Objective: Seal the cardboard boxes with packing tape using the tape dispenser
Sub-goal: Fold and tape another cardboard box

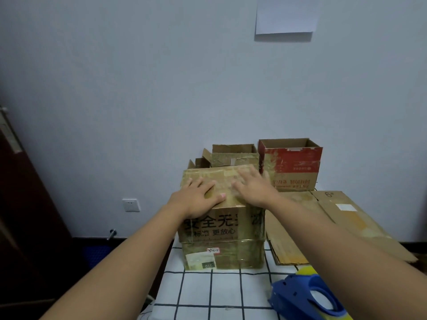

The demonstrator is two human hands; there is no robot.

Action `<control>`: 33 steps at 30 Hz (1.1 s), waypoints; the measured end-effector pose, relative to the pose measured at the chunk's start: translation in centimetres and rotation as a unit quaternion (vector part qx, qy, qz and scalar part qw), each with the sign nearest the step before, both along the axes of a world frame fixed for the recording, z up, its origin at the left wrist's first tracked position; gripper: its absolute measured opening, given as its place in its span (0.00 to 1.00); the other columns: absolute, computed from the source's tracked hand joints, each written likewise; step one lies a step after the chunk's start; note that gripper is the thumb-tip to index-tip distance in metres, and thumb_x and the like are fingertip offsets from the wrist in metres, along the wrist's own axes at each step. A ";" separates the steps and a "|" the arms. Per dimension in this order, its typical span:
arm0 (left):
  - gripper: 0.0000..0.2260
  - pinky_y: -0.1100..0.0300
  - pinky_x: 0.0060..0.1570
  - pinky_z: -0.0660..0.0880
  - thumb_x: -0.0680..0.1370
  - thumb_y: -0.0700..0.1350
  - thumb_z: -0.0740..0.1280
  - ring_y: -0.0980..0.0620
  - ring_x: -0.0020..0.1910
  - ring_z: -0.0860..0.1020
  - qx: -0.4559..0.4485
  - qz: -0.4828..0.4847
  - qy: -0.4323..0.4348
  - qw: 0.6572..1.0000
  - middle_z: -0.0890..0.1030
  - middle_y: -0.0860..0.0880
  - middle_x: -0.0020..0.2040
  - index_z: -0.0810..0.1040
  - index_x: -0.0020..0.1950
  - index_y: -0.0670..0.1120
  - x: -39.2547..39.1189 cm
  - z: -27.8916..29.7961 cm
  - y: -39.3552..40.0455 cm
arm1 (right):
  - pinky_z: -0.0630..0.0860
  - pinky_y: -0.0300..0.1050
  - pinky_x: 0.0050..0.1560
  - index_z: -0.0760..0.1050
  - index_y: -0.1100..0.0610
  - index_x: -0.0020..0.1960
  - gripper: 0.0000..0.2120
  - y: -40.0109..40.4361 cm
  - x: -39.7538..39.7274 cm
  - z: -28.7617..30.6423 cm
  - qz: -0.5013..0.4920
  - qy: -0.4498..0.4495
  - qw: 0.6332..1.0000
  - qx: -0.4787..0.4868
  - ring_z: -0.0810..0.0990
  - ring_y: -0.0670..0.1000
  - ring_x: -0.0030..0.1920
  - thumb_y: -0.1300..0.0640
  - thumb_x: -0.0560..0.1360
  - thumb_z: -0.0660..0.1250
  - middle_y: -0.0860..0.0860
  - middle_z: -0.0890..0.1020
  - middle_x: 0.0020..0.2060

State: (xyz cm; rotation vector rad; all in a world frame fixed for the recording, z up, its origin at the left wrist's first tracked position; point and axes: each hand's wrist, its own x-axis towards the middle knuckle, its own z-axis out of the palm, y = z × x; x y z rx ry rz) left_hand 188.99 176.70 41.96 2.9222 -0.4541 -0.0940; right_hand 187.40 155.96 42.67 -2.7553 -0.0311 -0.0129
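On the surface (208,294), covered with a white cloth gridded in dark lines, the head view showed six upright cardboard boxes as far as could be counted. Two closed boxes were stacked: a top box (221,204) printed with large black characters sat on a lower box (223,255) carrying paper labels. Behind the stack stood three open brown boxes (233,155), partly hidden, so the count was uncertain. To their right stood one open red-and-brown box (290,163); its contents could not be seen from this angle. Right of the stack lay flattened cardboard sheets (323,222), at least two, one marked "6".

One blue tape dispenser (307,299) with a yellow part lay on the surface at the near right corner, well apart from both hands and untouched.

Left hand (196,197): palm down on the top box's lid near its front left edge, fingers straight and slightly spread, thumb reaching along the front edge. It pressed flat and gripped nothing.

Right hand (254,188): palm down on the same lid towards its right side, fingers extended and loosely spread, gripping nothing.

One white paper sheet (286,15) hung on the wall, and one wall socket (131,205) sat low at left.
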 end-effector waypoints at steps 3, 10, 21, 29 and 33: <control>0.39 0.36 0.71 0.56 0.69 0.79 0.47 0.47 0.79 0.48 -0.010 0.000 0.003 1.000 0.52 0.55 0.81 0.54 0.77 0.65 -0.2 0.7 -0.1 | 0.61 0.56 0.75 0.57 0.50 0.80 0.29 -0.4 -0.6 0.4 -0.069 0.035 0.990 0.116 0.60 0.59 0.77 0.41 0.82 0.57 0.55 0.61 0.79; 0.41 0.36 0.71 0.57 0.67 0.80 0.48 0.46 0.79 0.48 -0.016 -0.003 -0.005 1.000 0.53 0.54 0.80 0.55 0.77 0.65 -2.3 1.6 0.7 | 0.69 0.52 0.67 0.61 0.49 0.78 0.27 -0.3 -3.0 0.6 -0.071 -0.015 0.980 0.188 0.68 0.58 0.73 0.43 0.81 0.60 0.54 0.67 0.76; 0.41 0.38 0.70 0.59 0.66 0.80 0.47 0.48 0.79 0.48 -0.038 -0.001 -0.120 0.992 0.53 0.55 0.80 0.57 0.77 0.65 -3.9 6.8 0.3 | 0.68 0.51 0.66 0.65 0.46 0.77 0.27 -0.6 -4.9 5.5 -0.083 -0.132 0.966 0.206 0.68 0.57 0.73 0.43 0.79 0.63 0.51 0.68 0.75; 0.37 0.40 0.73 0.58 0.71 0.77 0.51 0.46 0.78 0.55 -0.010 0.002 -0.018 1.000 0.57 0.51 0.80 0.60 0.77 0.63 -4.6 4.9 0.8 | 0.71 0.52 0.62 0.66 0.48 0.76 0.27 -0.3 -5.4 3.8 -0.070 -0.019 0.981 0.179 0.70 0.58 0.70 0.43 0.79 0.62 0.53 0.69 0.74; 0.37 0.38 0.71 0.57 0.71 0.78 0.49 0.45 0.79 0.52 0.008 0.005 -0.003 1.000 0.55 0.51 0.80 0.58 0.77 0.64 -4.9 2.0 1.1 | 0.70 0.44 0.46 0.65 0.47 0.76 0.27 0.0 -5.7 0.4 -0.073 0.000 0.975 0.209 0.74 0.54 0.59 0.42 0.79 0.62 0.53 0.71 0.73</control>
